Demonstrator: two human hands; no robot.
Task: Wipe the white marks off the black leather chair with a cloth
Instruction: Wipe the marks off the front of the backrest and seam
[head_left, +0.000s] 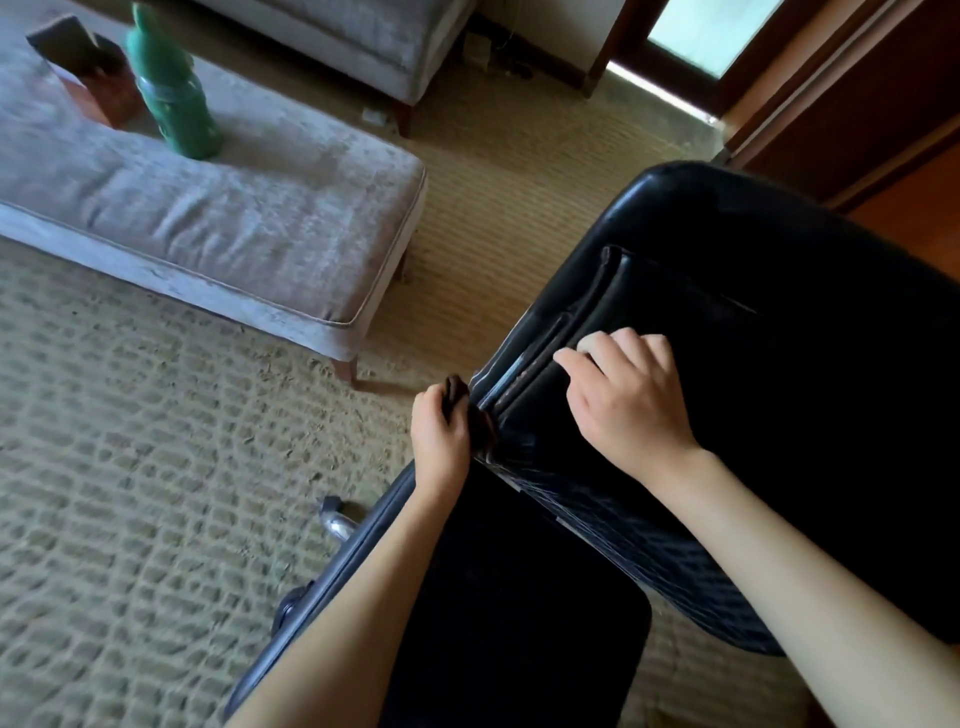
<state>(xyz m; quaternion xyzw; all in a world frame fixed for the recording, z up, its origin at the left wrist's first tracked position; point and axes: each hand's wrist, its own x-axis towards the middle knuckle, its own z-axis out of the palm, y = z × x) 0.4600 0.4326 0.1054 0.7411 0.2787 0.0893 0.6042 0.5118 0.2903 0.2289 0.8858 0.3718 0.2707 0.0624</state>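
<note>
Chair: the black leather chair (779, 322) fills the lower right, seen from above, with its padded panels and piped seam running down toward the near edge.
Marks: pale streaks (511, 379) line the seam at the chair's left edge, and a net of whitish lines (613, 519) crosses the leather lower down, under the right forearm.
Cloth: a dark brown cloth (470, 415) is bunched against the chair's left edge, touching the leather just beside the streaked seam.
Left hand: the left hand (441, 431) has its fingers curled round the cloth and holds it to the edge.
Right hand: the right hand (631, 400) lies on the padded panel with its fingers bent and their tips on the leather near the seam. I cannot tell whether they grip the fold or only brace the chair.
Done so far: the broad upper panels look dark and unmarked, though deep shade could hide faint traces, so this is a guess.
Left to do: the seam streaks and the whitish patch are plainly there. The job seems to be somewhere in the middle, with the edge in hand and the lower patch untouched.
Surroundings: a grey ottoman (218, 218) carrying a green bottle (174, 93) stands well apart on the woven carpet (130, 467).
</note>
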